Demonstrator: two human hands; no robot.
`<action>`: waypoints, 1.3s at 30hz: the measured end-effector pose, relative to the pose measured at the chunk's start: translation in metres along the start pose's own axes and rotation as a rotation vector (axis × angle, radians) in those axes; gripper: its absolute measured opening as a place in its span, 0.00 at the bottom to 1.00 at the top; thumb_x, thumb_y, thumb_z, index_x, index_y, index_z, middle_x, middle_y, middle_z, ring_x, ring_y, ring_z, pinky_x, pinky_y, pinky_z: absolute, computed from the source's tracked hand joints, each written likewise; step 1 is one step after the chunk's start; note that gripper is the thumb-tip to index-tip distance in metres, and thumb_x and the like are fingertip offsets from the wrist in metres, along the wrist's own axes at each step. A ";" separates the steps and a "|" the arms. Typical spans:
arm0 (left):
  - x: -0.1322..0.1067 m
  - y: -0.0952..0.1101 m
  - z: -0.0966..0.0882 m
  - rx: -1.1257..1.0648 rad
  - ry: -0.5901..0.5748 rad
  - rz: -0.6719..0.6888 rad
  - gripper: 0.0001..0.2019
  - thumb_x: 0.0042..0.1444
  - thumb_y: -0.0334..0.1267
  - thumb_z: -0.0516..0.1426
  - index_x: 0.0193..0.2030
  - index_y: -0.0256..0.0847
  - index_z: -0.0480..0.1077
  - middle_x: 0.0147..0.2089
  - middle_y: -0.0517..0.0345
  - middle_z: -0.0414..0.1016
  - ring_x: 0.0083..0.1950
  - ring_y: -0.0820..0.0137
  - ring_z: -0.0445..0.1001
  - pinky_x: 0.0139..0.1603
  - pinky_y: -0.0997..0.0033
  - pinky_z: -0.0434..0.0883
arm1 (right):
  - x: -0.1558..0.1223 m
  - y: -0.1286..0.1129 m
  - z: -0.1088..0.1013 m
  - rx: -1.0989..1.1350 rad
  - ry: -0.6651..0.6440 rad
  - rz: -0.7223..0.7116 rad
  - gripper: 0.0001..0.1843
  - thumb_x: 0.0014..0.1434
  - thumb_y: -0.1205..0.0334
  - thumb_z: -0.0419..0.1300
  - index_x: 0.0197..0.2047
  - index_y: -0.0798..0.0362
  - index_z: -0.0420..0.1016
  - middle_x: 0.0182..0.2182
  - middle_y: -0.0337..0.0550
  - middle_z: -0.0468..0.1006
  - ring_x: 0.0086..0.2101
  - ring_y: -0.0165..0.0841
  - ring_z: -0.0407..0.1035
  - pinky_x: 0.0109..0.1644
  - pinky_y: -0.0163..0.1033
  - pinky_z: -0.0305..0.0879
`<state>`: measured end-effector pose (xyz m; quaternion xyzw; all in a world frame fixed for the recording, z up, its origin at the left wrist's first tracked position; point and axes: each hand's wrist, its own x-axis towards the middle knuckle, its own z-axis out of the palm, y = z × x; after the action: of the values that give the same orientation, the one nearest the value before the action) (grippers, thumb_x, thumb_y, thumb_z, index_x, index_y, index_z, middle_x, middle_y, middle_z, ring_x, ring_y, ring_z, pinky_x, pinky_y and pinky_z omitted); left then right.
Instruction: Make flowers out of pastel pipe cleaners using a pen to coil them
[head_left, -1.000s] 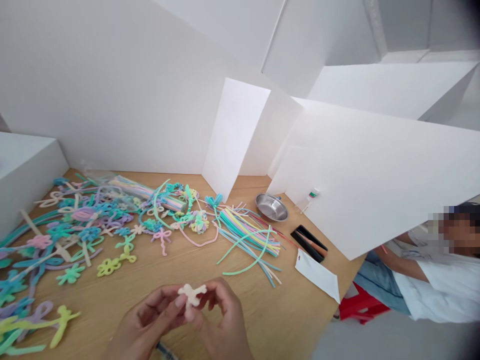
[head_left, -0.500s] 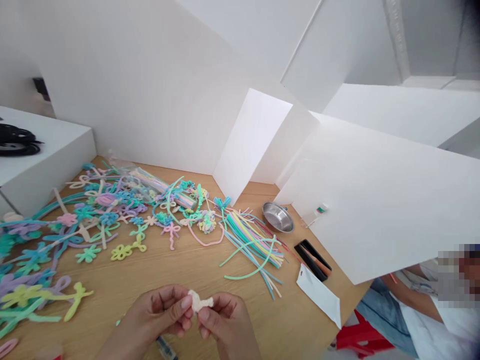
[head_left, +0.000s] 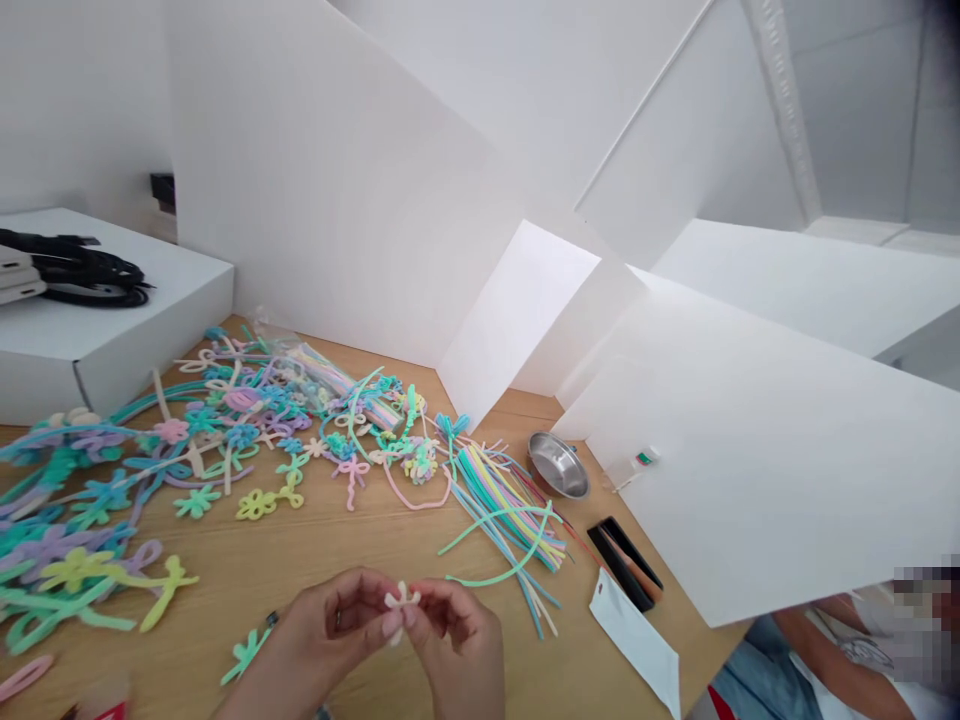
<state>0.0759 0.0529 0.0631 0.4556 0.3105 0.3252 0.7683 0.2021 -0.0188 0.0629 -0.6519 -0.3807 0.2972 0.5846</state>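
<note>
While both hands curl close together, the left hand [head_left: 330, 630] and right hand [head_left: 457, 640] pinch a small cream fuzzy flower [head_left: 401, 600] between their fingertips, its loops pointing up.

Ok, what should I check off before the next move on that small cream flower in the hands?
1. Small cream fuzzy-wire flower pinched between left hand and right hand: ok.
2. Flower held above the light wooden table, not resting on it: ok.
3. Bundle of straight pastel fuzzy wires lying on the table beyond the hands: ok.
4. Other person at lower right, away from the hands: ok.
5. Flower's centre twist tight: cannot tell.
</note>
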 end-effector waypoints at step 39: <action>0.019 -0.034 -0.005 -0.318 0.283 -0.104 0.17 0.32 0.49 0.71 0.30 0.45 0.81 0.31 0.55 0.85 0.38 0.63 0.81 0.33 0.74 0.73 | 0.024 0.042 0.048 0.377 0.180 0.091 0.20 0.48 0.45 0.67 0.30 0.55 0.74 0.27 0.44 0.79 0.29 0.35 0.72 0.35 0.38 0.68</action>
<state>0.0906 0.0575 0.0271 0.2620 0.3829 0.3908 0.7950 0.1810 0.0265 0.0163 -0.5715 -0.2348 0.3299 0.7137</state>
